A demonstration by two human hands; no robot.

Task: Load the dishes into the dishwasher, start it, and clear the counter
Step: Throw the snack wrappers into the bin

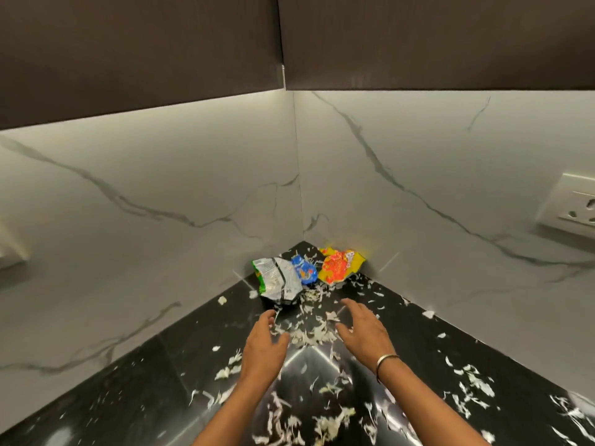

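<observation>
Worktop (145, 391): polished black stone with thin white veins. It is glossy enough to mirror the light, and it runs into an inside corner.
Scraps (309, 333): pale white-green shreds, thin and curled (peelings or shredded leaf, too blurred to say which). They are strewn across the stone and heaped thickest between the two hands.
Silver wrapper (280, 281): crinkled foil with a green edge, lying flat and empty-looking near the corner, on the left of the three.
Blue wrapper (304, 268): small, crumpled and shiny, just beside the silver one and partly tucked behind it.
Orange wrapper (339, 263): orange and yellow creased film against the right-hand wall, just beside the blue one.
Left hand (262, 346): open and holding nothing. The fingers are loosely extended toward the heap, and their tips are at its left edge.
Right hand (363, 329): also open and empty. The fingers are spread and lightly bent over the right side of the heap, and whether they touch the stone cannot be told.
Bangle (386, 362): a thin, plain metal ring round the right wrist.
Walls (161, 175): smooth white marble-look slabs with grey veining, meeting at the corner.
Cabinets (128, 43): matt dark brown fronts overhead.
Socket (573, 204): a white plastic plate on the right wall.
</observation>
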